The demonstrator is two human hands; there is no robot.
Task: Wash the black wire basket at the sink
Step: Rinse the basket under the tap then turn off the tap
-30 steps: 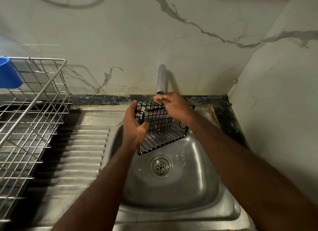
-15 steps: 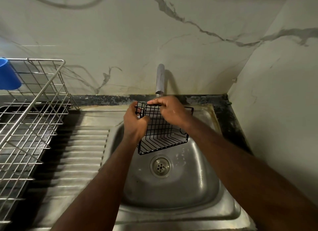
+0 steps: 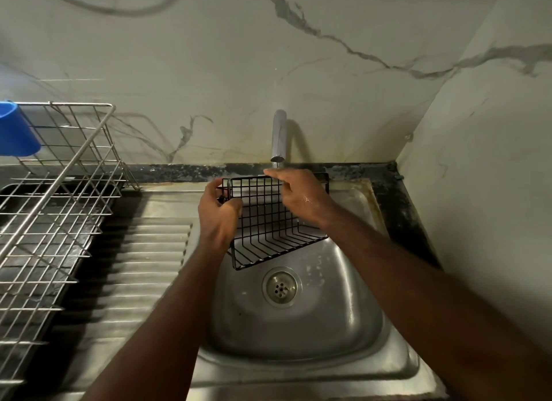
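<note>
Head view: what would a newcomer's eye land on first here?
The black basket, held tilted over the sink just below the tap; the left hand grips its left edge and the right hand lies on its top rim. Next, the steel rack at left, with a blue cup at its far edge.

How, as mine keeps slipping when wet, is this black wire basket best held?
Grip the black wire basket by its upper left corner rim, coming from the left, as the left hand does: the open grid there leaves gaps to hook round the frame.
</note>
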